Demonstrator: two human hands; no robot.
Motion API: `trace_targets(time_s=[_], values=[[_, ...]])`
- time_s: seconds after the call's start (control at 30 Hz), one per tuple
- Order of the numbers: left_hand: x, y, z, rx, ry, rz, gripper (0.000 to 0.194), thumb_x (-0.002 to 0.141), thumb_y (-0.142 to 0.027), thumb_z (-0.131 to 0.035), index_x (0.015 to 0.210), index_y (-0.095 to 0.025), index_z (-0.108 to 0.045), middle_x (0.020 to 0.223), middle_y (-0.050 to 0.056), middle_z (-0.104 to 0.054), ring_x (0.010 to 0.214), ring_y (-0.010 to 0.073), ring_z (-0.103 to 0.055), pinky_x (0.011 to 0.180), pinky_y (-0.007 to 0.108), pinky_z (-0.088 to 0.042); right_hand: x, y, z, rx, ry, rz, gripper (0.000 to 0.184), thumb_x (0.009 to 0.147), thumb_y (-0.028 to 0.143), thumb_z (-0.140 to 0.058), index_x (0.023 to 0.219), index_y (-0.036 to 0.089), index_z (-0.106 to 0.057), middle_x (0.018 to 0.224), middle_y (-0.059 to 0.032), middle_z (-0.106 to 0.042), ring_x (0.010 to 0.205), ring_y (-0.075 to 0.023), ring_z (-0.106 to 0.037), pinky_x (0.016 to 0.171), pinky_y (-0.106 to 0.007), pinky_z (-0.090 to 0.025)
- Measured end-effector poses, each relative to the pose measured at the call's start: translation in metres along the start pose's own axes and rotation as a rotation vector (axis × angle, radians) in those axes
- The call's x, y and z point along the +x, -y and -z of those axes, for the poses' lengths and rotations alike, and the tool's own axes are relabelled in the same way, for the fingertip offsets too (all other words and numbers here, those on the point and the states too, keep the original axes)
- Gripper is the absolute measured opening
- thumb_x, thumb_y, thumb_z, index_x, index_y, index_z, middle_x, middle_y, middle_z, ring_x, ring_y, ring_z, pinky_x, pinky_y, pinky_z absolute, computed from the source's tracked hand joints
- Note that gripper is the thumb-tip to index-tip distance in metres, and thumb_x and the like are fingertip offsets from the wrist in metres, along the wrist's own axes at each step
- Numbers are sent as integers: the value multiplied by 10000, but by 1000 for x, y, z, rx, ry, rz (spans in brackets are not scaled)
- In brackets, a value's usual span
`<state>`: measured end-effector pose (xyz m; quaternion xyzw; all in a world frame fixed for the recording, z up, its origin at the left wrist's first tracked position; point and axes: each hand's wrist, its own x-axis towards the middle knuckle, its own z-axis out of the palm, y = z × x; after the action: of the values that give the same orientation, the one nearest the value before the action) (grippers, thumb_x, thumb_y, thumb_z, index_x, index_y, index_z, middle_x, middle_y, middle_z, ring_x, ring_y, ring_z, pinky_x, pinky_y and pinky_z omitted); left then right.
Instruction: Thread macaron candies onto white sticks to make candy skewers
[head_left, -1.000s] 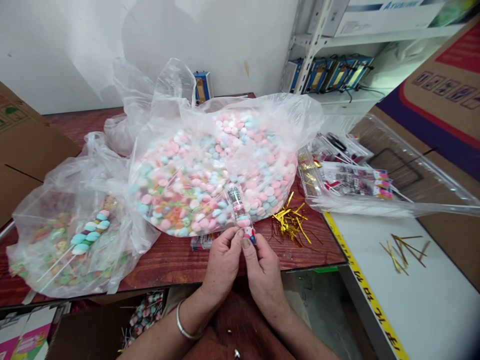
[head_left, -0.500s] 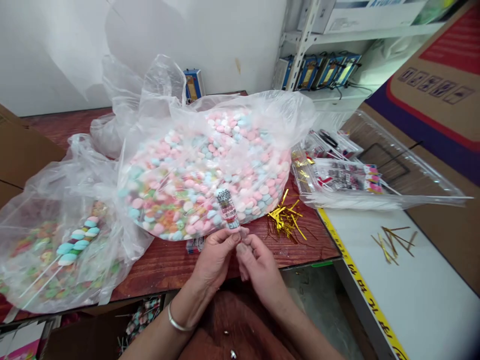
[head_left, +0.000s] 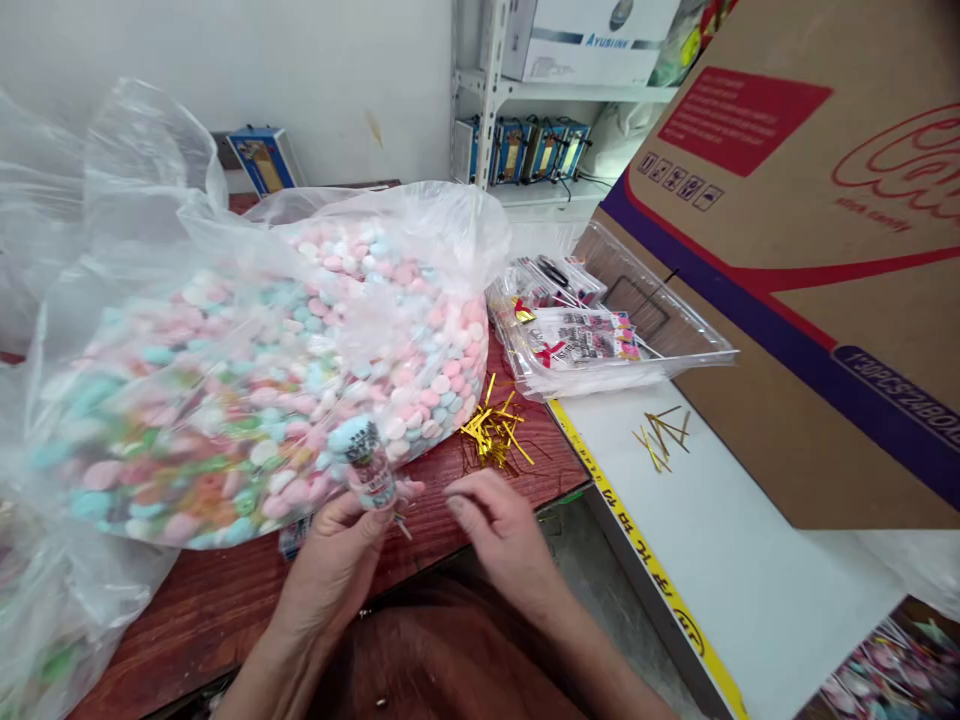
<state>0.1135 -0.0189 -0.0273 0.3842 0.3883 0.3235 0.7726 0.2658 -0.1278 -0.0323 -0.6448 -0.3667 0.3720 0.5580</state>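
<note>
Gripping wrapped candy [head_left: 370, 472]: left hand [head_left: 334, 565] | right hand [head_left: 501, 535] fingers apparently loose, empty

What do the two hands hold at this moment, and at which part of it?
The left hand holds a small wrapped candy packet by its lower end, pinched between thumb and fingers. The right hand holds nothing; its fingers are spread open near the gold twist ties.
</note>
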Motion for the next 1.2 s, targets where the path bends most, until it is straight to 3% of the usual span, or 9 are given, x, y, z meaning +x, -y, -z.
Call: trace_targets(time_s=[0.03,0.13,0.23,0.33,0.53,0.73,0.87,1.03,1.2], values=[[2,-2,3,23,-54,-60,283,559,-388,-936,694,-191,-782,738,69,-756,771,237,-708,801,383,-576,2,-6,16,-334,-174,122,215,956,358,-543,898,219,-697,905,-36,-682,858,-169,-618,788,-284,-490],[6,-7,12,75,-138,-136,267,540,-384,-942,628,-205,-763,691,43,-742,733,224,-693,776,377,-578,8,-27,59,-692,-409,163,211,966,300,-516,948,196,-699,929,-78,-691,903,-219,-607,850,-358,-457],[5,-6,17,126,-158,-148,281,523,-391,-946,650,-209,-775,687,34,-738,698,199,-666,733,342,-570,15,-45,84,-903,-475,151,197,953,254,-522,1001,172,-694,985,-114,-686,957,-254,-578,877,-391,-422],[2,-3,17,206,-124,-155,247,571,-384,-926,694,-219,-789,760,34,-752,721,183,-647,735,308,-554,24,-54,88,-1100,-482,139,167,949,219,-532,995,169,-685,992,-120,-676,933,-258,-554,818,-366,-394],[1,-13,14,578,-26,-254,162,710,-356,-835,810,-232,-807,896,54,-765,892,252,-679,862,315,-520,36,-53,82,-1404,-455,151,182,940,119,-519,794,165,-618,813,-120,-638,784,-251,-521,705,-356,-322],[1,-16,-8,1084,106,-714,201,889,-170,-584,940,-233,-768,991,69,-725,921,224,-662,841,296,-492,24,-25,79,-1509,-471,272,265,998,172,-476,750,193,-567,689,-63,-574,686,-228,-493,680,-350,-327],[5,-2,-28,1406,157,-895,333,909,-24,-429,986,-178,-714,892,76,-654,825,213,-593,755,321,-479,12,7,51,-1397,-547,489,260,1001,197,-507,743,207,-533,665,-24,-536,662,-197,-488,669,-324,-354],[11,4,-43,1472,107,-1058,256,955,-59,-435,970,-148,-675,779,50,-599,728,198,-554,670,310,-468,6,20,5,-1150,-472,645,258,989,165,-541,737,206,-511,633,-6,-515,615,-167,-475,630,-309,-363],[10,2,-42,1402,46,-1126,256,979,-93,-436,1104,-146,-653,780,42,-621,720,186,-575,657,297,-476,7,13,-14,-1063,-436,662,264,1004,159,-512,744,204,-513,633,-15,-522,618,-173,-488,620,-311,-372]])
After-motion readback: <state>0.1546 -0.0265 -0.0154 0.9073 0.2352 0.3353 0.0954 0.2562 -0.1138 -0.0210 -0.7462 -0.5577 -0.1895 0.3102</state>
